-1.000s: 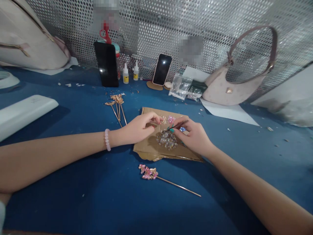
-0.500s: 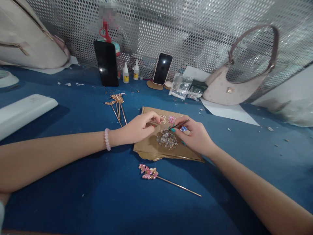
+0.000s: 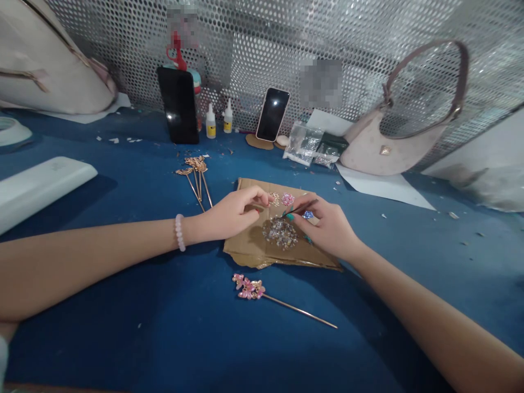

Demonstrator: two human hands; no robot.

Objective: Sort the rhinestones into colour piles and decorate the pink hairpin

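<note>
- Observed left hand (image 3: 231, 215) over left edge of cardboard sheet (image 3: 249, 252), fingertips pinched shut; held item too small to tell.
- Noted right hand (image 3: 332, 229) closed on thin pick (image 3: 303, 207), tip above bead pile (image 3: 280, 232) at cardboard's middle.
- Logged pink hairpin (image 3: 248, 287) just off cardboard's near edge.

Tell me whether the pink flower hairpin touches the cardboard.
Apart. The head view shows blue table between the pink flower hairpin and the cardboard's near edge.
</note>
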